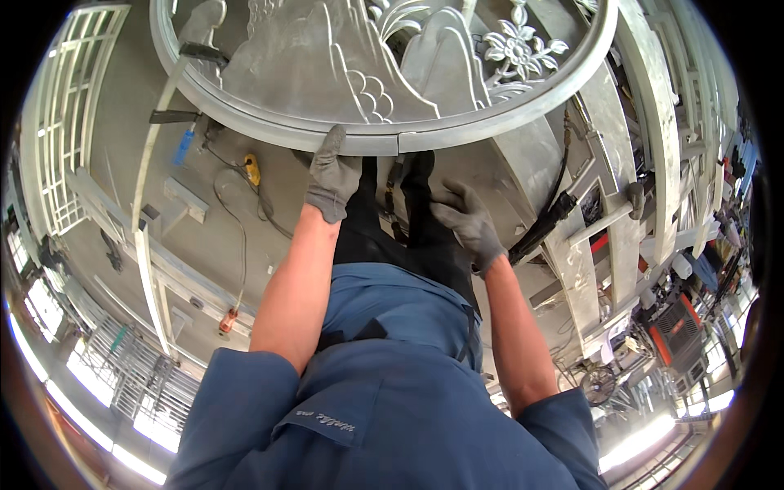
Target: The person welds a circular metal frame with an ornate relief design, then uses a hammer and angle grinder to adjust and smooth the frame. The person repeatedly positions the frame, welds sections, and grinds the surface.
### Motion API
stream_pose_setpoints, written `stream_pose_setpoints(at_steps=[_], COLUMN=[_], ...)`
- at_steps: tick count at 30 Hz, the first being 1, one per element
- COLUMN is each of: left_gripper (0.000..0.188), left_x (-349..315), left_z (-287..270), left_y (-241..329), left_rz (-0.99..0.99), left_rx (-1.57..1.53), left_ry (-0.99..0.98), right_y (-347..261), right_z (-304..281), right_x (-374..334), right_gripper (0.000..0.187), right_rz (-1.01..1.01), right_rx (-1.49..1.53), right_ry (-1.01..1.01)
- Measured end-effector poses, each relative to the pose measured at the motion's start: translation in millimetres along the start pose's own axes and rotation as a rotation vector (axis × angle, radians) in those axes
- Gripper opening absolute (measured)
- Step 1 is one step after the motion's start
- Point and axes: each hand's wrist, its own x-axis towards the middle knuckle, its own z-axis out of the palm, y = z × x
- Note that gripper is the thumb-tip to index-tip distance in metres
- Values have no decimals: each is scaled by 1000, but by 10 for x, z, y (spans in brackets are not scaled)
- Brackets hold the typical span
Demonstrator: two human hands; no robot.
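Observation:
A large round metal panel (286, 73) with raised mountain shapes and a flower (523, 51) fills the top of the view, edged by a thick silvery rim (482, 131). A small seam shows in the rim near the middle. My left hand (333, 175), in a grey glove, is closed on the near edge of this rim, thumb on top, with the fingers hidden beneath. Below and right of the rim, my right hand (467, 219), also gloved, hangs apart from it with fingers loosely spread and nothing visible in it. A black handled tool with a hose (555, 216) lies to its right.
A clamp (200, 54) sits on the rim's left side. On the floor at left are a yellow power tool (251, 169), a blue-handled tool (184, 147), cords and metal beams (175, 278). Wide metal bars (572, 269) and a red-and-grey machine (678, 331) stand at right.

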Motion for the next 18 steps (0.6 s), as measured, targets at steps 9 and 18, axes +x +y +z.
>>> stream_pose_setpoints(at_steps=[9,18], left_gripper=[58,82], left_x=[-221,624], left_z=[229,-86], left_y=[444,932], left_rz=[-375,-659], left_rx=[463,986], left_ry=[-226,-99], right_y=[1137,4033], right_z=[-201,3216], right_x=[-1968,-2508], right_gripper=[62,45], right_rz=[-208,209], right_rx=[481,1279], right_ry=[705,1253])
